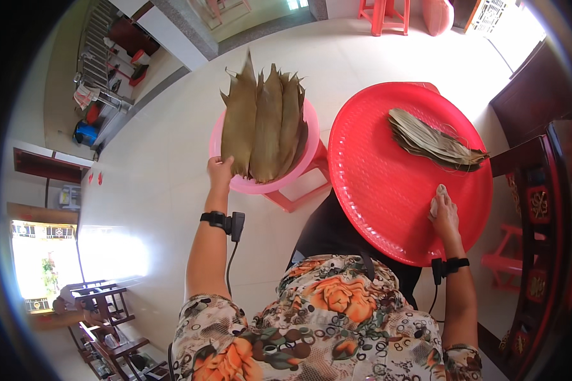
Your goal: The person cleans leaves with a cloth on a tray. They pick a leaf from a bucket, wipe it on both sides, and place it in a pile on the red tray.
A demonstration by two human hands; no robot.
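A pink basin (308, 143) holds several long, broad, olive-green bamboo leaves (269, 127), their pointed tips sticking up past the far rim. At the near left of the basin my left hand (221, 171) is closed on the lower end of the leftmost leaf (238, 120). On the large round red tray (381, 171) to the right, my right hand (447, 216) presses a crumpled whitish cloth (434, 206) against the surface. Farther up the tray lies a bundle of dry, folded leaves (432, 140), with thin strands around it. My right fingers partly hide the cloth.
Under the basin stands a red plastic stool (318, 168). Dark carved wooden furniture (534, 216) borders the tray's right side, with another red stool (507, 257) beside it. More red stools (388, 19) stand at the far wall. Cords hang from both wrist straps.
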